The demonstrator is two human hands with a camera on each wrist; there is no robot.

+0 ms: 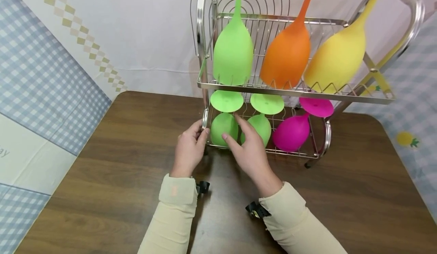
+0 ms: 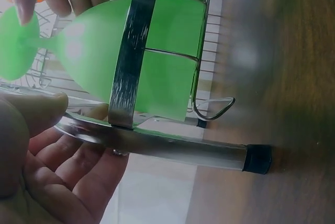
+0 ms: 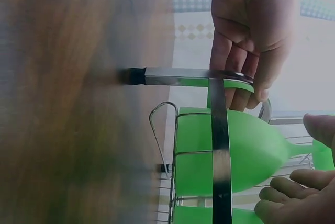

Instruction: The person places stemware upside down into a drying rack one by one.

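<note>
A two-tier metal rack (image 1: 297,92) carries upside-down plastic goblets. My left hand (image 1: 190,148) grips the curved tube (image 2: 157,148) at the rack's lower left side, thumb in front and fingers behind. On the lower tier, the leftmost green goblet (image 1: 220,129) stands just right of that hand. My right hand (image 1: 252,151) reaches over the front of this goblet, thumb and fingers spread apart. It partly covers a second green goblet (image 1: 262,125). Further right on the same tier leans a magenta goblet (image 1: 291,133).
The upper tier holds a green goblet (image 1: 233,53), an orange goblet (image 1: 286,53) and a yellow goblet (image 1: 336,57), overhanging the lower row. Beneath the rack is a brown wooden table (image 1: 136,163). A white cloth (image 1: 153,38) hangs behind, with blue checked cloth at the sides.
</note>
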